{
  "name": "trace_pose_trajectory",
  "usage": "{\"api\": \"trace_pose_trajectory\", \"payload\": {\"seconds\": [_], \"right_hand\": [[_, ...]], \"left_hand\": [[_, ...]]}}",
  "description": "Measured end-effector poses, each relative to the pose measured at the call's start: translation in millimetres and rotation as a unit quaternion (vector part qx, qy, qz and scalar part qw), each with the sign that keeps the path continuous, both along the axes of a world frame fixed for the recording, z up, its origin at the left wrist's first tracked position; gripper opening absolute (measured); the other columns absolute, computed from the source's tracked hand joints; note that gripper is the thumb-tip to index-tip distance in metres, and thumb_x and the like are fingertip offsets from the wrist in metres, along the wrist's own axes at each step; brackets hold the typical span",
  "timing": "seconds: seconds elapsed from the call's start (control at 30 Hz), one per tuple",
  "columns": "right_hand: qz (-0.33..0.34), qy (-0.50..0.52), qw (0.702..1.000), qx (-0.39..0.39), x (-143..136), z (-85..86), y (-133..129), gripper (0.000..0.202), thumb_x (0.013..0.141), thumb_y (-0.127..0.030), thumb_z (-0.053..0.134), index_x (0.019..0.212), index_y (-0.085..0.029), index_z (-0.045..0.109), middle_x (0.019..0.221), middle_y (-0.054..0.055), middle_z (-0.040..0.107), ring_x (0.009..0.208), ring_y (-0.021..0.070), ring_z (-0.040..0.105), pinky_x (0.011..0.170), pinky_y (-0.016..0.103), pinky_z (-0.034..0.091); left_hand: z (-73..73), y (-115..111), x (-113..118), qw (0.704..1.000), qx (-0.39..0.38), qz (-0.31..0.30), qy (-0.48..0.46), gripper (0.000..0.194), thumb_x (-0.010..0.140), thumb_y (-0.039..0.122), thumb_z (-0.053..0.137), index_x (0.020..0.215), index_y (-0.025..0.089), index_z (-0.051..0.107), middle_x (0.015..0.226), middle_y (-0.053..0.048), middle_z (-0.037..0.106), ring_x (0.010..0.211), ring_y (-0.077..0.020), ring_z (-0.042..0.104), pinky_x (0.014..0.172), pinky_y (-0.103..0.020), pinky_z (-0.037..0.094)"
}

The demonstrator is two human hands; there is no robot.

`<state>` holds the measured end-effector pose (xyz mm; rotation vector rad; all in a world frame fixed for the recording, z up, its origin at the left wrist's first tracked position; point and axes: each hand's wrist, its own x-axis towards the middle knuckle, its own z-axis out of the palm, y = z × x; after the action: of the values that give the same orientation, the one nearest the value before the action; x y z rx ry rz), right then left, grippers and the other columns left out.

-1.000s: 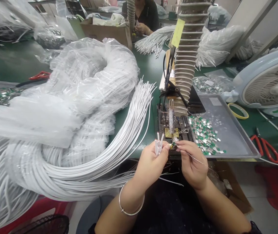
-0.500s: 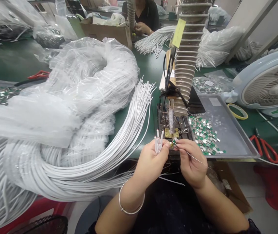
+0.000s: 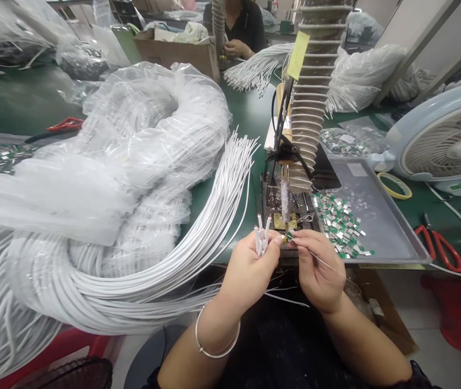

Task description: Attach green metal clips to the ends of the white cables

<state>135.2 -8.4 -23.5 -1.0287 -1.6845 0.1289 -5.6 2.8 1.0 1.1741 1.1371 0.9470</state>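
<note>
My left hand (image 3: 250,267) is closed round several short white cable ends (image 3: 262,242) that stick up from the fist with reddish tips. Its thumb and forefinger pinch a small yellowish end at the work point. My right hand (image 3: 320,270) pinches a thin solder wire (image 3: 326,262), whose tail runs down to the right. Between the two sets of fingertips shows a small green connector board (image 3: 289,235), partly hidden; which fingers bear it I cannot tell. Just above, an upright soldering iron (image 3: 284,199) points down at the fingertips, over a brownish pad (image 3: 281,220).
Left lies a big bundle of white cables (image 3: 165,283) with plastic wrap (image 3: 133,140). On the right, a grey tray (image 3: 392,237) holds green-and-silver connectors (image 3: 341,227). A ribbed duct (image 3: 315,81), fan (image 3: 453,135), tape roll (image 3: 394,185) and red-handled scissors (image 3: 436,243) stand around. A co-worker (image 3: 241,32) sits opposite.
Both hands stay at the soldering iron with almost no movement. The cable ends in my left hand have shifted slightly to the left.
</note>
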Motion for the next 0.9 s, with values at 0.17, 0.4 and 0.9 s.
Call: {"api": "trace_pose_trajectory", "payload": {"seconds": [0.17, 0.4, 0.9], "right_hand": [[0.001, -0.002, 1.000, 0.006, 0, 2.3, -1, 0.026, 0.082, -0.003, 0.049, 0.098, -0.020, 0.060, 0.090, 0.006, 0.064, 0.087, 0.0167, 0.063, 0.075, 0.032, 0.054], [0.003, -0.001, 1.000, -0.004, 0, 1.9, -2, 0.025, 0.082, -0.004, 0.049, 0.097, -0.020, 0.060, 0.091, 0.006, 0.065, 0.087, 0.0171, 0.063, 0.075, 0.033, 0.054], [0.025, -0.018, 0.998, -0.050, 9, -6.2, -17, 0.021, 0.083, -0.007, 0.046, 0.095, -0.019, 0.059, 0.090, 0.008, 0.066, 0.086, 0.0184, 0.064, 0.074, 0.035, 0.055]], "left_hand": [[0.0, -1, 0, 1.000, 0.003, 0.001, -0.001, 0.020, 0.086, 0.033, 0.050, 0.082, 0.016, 0.060, 0.049, 0.007, 0.036, 0.046, -0.0074, 0.033, 0.048, -0.022, 0.029], [2.8, -1, 1, 1.000, -0.008, 0.002, -0.002, 0.020, 0.085, 0.033, 0.051, 0.080, 0.016, 0.059, 0.051, 0.007, 0.037, 0.047, -0.0076, 0.033, 0.048, -0.022, 0.029], [-20.0, -9, -1, 0.999, -0.008, -0.031, -0.004, 0.028, 0.088, 0.040, 0.045, 0.080, 0.017, 0.057, 0.057, 0.003, 0.048, 0.052, -0.0114, 0.046, 0.056, -0.025, 0.040]]}}
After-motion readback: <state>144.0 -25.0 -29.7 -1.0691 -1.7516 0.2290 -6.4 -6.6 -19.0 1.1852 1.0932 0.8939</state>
